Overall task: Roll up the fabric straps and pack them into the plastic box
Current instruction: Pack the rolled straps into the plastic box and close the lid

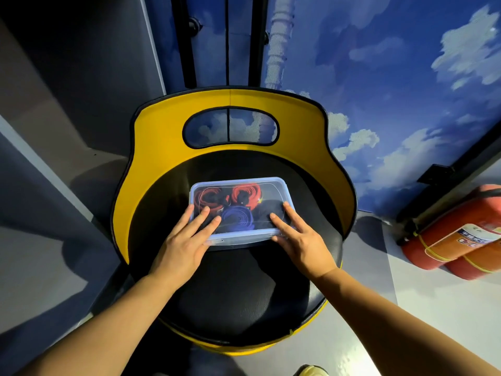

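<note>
A clear rectangular plastic box [241,210] with its translucent lid [267,185] on lies on the black seat of a yellow-backed chair [233,289], long axis running left to right. Inside sit two red rolled fabric straps [245,195], a blue roll [238,218] and dark ones. The left hand [187,240] and the right hand [298,234] press straight, spread fingers flat on the lid's near corners.

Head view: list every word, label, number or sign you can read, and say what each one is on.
No text can be read in this view.
Fire extinguishers: a white and orange label carries printed characters, too blurred and too small to read.
Plastic box, its clear lid and the yellow and black chair: no lettering visible.
</note>
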`<state>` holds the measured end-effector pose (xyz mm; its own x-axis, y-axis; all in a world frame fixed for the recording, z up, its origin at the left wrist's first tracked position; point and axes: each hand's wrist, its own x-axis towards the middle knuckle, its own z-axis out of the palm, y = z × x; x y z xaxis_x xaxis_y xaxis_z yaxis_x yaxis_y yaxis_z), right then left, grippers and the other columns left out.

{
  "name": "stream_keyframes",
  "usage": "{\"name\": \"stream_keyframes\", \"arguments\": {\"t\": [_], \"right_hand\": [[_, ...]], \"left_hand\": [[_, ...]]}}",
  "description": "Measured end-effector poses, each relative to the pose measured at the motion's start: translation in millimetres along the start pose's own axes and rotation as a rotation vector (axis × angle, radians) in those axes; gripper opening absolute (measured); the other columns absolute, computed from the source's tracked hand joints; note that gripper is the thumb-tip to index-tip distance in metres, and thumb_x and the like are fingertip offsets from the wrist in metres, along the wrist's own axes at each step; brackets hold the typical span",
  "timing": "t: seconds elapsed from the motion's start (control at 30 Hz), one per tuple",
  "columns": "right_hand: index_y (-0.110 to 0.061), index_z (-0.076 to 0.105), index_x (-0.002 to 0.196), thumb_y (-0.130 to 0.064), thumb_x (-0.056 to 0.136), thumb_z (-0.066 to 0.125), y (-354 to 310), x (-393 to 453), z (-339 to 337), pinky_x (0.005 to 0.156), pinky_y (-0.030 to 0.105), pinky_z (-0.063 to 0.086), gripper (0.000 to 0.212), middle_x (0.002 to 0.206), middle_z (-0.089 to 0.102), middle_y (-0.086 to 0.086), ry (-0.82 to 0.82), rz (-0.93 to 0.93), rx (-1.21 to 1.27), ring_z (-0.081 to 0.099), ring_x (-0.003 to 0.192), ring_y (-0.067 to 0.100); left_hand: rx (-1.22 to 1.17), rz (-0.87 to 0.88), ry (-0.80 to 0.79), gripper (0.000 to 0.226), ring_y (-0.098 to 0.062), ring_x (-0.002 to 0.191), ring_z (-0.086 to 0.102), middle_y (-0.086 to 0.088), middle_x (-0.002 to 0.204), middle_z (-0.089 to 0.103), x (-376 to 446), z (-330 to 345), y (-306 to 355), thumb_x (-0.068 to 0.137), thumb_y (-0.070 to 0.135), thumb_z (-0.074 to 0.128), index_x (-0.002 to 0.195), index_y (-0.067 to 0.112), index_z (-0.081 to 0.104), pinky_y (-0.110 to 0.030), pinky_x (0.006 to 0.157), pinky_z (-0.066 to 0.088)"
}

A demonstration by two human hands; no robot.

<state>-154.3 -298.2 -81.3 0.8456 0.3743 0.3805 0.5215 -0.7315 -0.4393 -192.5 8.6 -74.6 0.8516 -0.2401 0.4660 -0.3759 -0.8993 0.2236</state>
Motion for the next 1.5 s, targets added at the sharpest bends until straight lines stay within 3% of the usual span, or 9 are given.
{"name": "stream_keyframes", "arguments": {"t": [0.27,0.43,0.57,0.63,0.8,1.0,1.17,1.33,1.5], "right_hand": [[-0.030,0.050,0.147,-0.051,0.101,0.045,-4.1,-1.3,-6.4,0.111,0.029,0.042,0.050,0.164,0.027,0.000,-0.010,-0.007,0.006,0.049,0.137,0.022],[-0.031,0.053,0.144,-0.042,0.098,0.055,-0.7,-1.2,-2.2,0.111,0.006,0.022,0.048,0.162,0.031,0.001,-0.010,0.026,0.037,0.049,0.136,0.022],[-0.031,0.055,0.142,-0.038,0.096,0.059,-1.9,-0.7,-2.3,0.112,0.008,0.023,0.047,0.160,0.035,0.001,0.010,0.038,0.035,0.051,0.135,0.022],[-0.031,0.056,0.142,-0.035,0.095,0.060,-2.7,-0.1,-1.6,0.112,0.008,0.023,0.047,0.160,0.035,0.000,0.027,0.043,0.039,0.052,0.134,0.021],[-0.033,0.052,0.144,-0.039,0.097,0.057,-2.7,-1.3,-0.4,0.109,0.025,0.036,0.048,0.161,0.034,0.001,0.023,0.033,0.017,0.053,0.133,0.023],[-0.030,0.054,0.143,-0.037,0.096,0.059,-2.7,-1.9,0.3,0.108,0.025,0.038,0.048,0.160,0.035,0.003,0.043,0.019,0.021,0.056,0.130,0.025],[-0.028,0.055,0.143,-0.036,0.097,0.058,-2.0,-1.1,1.3,0.104,0.026,0.041,0.047,0.159,0.037,0.005,0.051,0.000,0.005,0.058,0.127,0.027],[-0.026,0.052,0.145,-0.034,0.098,0.060,-0.7,-1.4,2.1,0.100,0.029,0.048,0.048,0.160,0.035,0.006,0.056,-0.041,0.000,0.058,0.127,0.028],[-0.026,0.053,0.144,-0.034,0.098,0.060,-3.2,-1.7,0.8,0.101,0.024,0.045,0.048,0.160,0.035,0.006,0.053,-0.024,0.002,0.057,0.129,0.026]], "left_hand": [[-0.018,-0.036,-0.017,0.068,-0.034,0.149,0.028,-0.008,0.152,0.048,-0.9,-0.5,3.3,0.081,0.005,0.078,0.144,0.018,0.055,-0.048,0.116,0.029],[0.007,-0.013,-0.024,0.067,-0.035,0.149,0.029,-0.009,0.152,0.047,-1.9,1.9,1.2,0.082,0.005,0.078,0.144,0.016,0.054,-0.049,0.115,0.034],[0.009,0.013,-0.052,0.069,-0.036,0.150,0.027,-0.008,0.155,0.044,-1.8,2.0,-3.3,0.084,0.008,0.077,0.147,0.018,0.050,-0.051,0.114,0.037],[-0.031,0.010,-0.077,0.068,-0.032,0.152,0.022,-0.005,0.159,0.039,-2.8,0.5,-4.8,0.088,0.015,0.074,0.150,0.021,0.046,-0.051,0.116,0.035],[-0.125,-0.087,-0.139,0.068,-0.019,0.156,0.009,0.006,0.162,0.030,-3.5,-7.6,-0.1,0.090,0.057,0.048,0.151,0.029,0.043,-0.042,0.120,0.023],[-0.107,-0.050,-0.103,0.064,-0.027,0.152,0.023,0.002,0.157,0.041,-1.0,-0.6,-6.9,0.098,0.064,0.030,0.146,0.027,0.050,-0.045,0.118,0.031],[-0.088,-0.031,-0.076,0.060,-0.029,0.151,0.028,-0.002,0.154,0.045,-1.3,2.9,-7.1,0.098,0.058,0.036,0.144,0.024,0.053,-0.046,0.117,0.034],[-0.134,-0.050,-0.033,0.053,-0.029,0.150,0.030,-0.002,0.152,0.048,-0.7,1.8,-4.2,0.094,0.046,0.060,0.141,0.024,0.057,-0.045,0.116,0.034],[-0.144,-0.080,-0.009,0.060,-0.027,0.148,0.032,-0.002,0.148,0.052,-1.1,3.2,-1.4,0.081,0.026,0.079,0.138,0.021,0.061,-0.043,0.116,0.034]]}}
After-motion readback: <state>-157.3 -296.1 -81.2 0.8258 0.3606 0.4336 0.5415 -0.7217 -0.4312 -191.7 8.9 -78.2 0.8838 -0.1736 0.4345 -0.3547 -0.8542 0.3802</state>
